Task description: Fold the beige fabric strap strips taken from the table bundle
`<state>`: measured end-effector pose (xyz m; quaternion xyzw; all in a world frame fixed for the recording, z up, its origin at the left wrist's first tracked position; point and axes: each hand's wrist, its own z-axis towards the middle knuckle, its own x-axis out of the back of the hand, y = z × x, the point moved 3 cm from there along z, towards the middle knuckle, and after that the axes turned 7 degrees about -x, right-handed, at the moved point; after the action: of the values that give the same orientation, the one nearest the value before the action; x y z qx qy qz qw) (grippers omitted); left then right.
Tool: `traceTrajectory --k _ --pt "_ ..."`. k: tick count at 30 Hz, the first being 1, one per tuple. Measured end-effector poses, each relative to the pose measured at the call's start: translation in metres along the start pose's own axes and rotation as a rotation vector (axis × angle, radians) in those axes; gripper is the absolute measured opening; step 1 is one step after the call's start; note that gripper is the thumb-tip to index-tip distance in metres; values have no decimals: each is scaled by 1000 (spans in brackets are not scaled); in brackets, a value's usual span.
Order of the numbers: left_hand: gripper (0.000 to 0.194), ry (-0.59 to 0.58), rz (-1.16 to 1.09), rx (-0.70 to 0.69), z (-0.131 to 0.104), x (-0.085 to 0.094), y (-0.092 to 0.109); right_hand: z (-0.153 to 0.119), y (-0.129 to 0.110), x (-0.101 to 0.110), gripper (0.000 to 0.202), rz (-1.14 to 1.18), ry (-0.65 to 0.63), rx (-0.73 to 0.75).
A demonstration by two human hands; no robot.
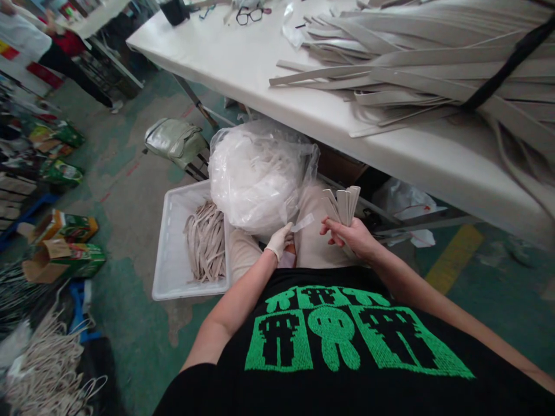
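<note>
My left hand (280, 241), in a whitish glove, is closed on one end of a short pale strip (303, 222) that points right, over my lap. My right hand (353, 236) grips a fanned bunch of beige flat strips (346, 202), their ends sticking up above the fingers. A small gap parts the two hands. Just beyond my left hand, a big clear plastic bag (255, 179) full of pale strips rests against my legs. To its left, a white plastic bin (169, 242) contains a heap of beige strips (207, 242).
A white table (234, 63) runs across the front, bearing a large tied bundle of beige straps (411, 69) and eyeglasses (250, 15). A green-cushioned stool (176, 138) stands behind the bin. Cartons (71, 260) and a cord pile (47, 364) lie left. A person (56, 52) stands far left.
</note>
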<state>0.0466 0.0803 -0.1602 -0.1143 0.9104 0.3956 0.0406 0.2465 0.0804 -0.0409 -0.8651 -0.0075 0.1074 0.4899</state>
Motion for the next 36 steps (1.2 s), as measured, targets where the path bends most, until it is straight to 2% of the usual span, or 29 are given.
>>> traceTrajectory --k 4,9,15,19,22,27,33,36 --pt "46 31 -26 -100 -9 1 15 -1 -4 -2 42 -40 -5 -4" --pt "44 23 27 -236 -45 9 34 13 -6 -13 34 -158 -29 -120" --pt "44 40 82 -362 -77 16 49 48 -3 -61 24 -309 -234 -248" --pt "44 15 84 -359 -88 17 49 65 -4 -90 19 -264 -307 -308" --pt "45 -11 81 -345 -92 20 47 69 -6 -102 17 -229 -340 -336" --pt "45 -44 107 -345 -95 29 49 67 -15 -110 21 -242 -344 -261" --pt "58 -107 -116 -561 -87 25 66 65 -35 -115 11 -292 -284 -109" --pt "54 -79 -160 -592 -85 24 77 65 -43 -117 11 -314 -260 -63"
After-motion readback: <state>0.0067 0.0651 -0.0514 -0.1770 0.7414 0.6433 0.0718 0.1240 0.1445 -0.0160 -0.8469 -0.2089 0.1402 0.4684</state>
